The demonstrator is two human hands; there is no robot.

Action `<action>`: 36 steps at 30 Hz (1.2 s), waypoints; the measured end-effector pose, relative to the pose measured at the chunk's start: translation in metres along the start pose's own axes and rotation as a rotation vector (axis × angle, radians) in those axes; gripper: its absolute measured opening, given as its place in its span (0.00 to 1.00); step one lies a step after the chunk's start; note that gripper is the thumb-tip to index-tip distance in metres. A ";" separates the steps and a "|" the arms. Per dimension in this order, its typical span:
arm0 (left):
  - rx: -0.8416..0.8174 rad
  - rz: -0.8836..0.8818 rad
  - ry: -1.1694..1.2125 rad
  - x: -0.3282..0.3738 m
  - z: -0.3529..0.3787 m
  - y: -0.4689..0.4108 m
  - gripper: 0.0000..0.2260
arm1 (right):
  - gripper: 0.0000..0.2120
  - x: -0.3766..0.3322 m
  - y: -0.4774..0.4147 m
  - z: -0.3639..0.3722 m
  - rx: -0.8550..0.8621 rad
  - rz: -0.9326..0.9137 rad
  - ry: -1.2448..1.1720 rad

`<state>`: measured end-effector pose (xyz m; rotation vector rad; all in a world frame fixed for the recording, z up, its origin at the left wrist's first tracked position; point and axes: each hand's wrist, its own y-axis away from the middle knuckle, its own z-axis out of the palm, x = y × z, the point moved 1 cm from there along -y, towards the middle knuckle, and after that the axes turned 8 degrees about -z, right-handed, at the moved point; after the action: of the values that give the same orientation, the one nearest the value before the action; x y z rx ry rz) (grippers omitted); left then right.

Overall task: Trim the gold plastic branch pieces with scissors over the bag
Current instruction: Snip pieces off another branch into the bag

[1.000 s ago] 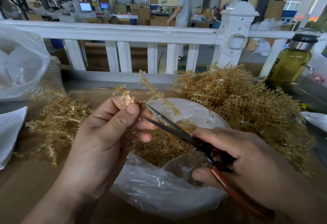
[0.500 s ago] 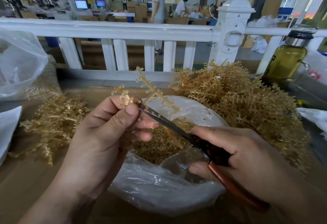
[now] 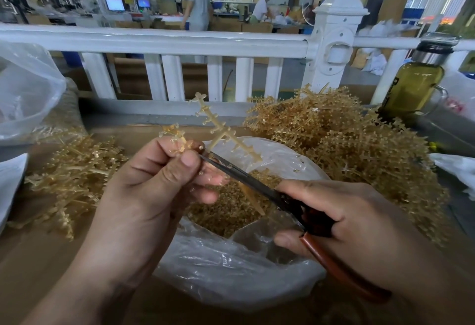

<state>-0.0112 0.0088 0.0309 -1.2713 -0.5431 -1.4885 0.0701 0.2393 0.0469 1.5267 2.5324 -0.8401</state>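
Over the open mouth of the bag [image 3: 231,268], on my feed, the left hand [image 3: 144,196] pinches a gold plastic branch piece [image 3: 221,129] between thumb and curled fingers. Its stem rises up and away, glossy and slightly translucent, with short knobbed side stubs. The right hand [image 3: 347,216] is wrapped round the scissors [image 3: 257,186]. Their dark, narrow metal blades are drawn almost together, with the tips at the stem's base just beside the left thumb. One smooth reddish-brown handle runs out under the palm. The bag is thin, crinkled clear film holding a bed of small gold trimmings [image 3: 223,209]. A bristly large heap [image 3: 347,139] of branches lies on its right and a flatter small heap [image 3: 74,170] on its left, both on a matte brown table [image 3: 38,260]. A glass bottle [image 3: 413,85] of yellow-green liquid, with a steel collar and a clear handle, stands at the far right. I can make out dark lettering down its side but cannot read it. A glossy white railing [image 3: 180,42] runs behind.
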 end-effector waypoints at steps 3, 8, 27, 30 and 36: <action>-0.003 0.006 -0.014 0.000 -0.001 0.000 0.07 | 0.27 0.000 0.001 0.000 0.003 -0.003 0.006; -0.002 0.012 -0.017 -0.001 -0.001 0.001 0.09 | 0.24 -0.001 0.000 0.000 0.027 -0.024 0.029; 0.013 0.068 -0.014 -0.005 -0.001 0.000 0.04 | 0.24 0.005 0.000 0.006 0.001 -0.004 -0.015; 0.012 0.083 -0.028 -0.005 -0.002 -0.001 0.03 | 0.24 0.006 0.000 0.006 0.026 -0.001 0.003; 0.050 0.109 -0.086 -0.004 -0.002 0.000 0.06 | 0.23 0.004 -0.001 0.003 0.030 -0.003 0.021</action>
<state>-0.0123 0.0091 0.0265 -1.3091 -0.5550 -1.3272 0.0664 0.2410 0.0429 1.5486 2.5490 -0.8718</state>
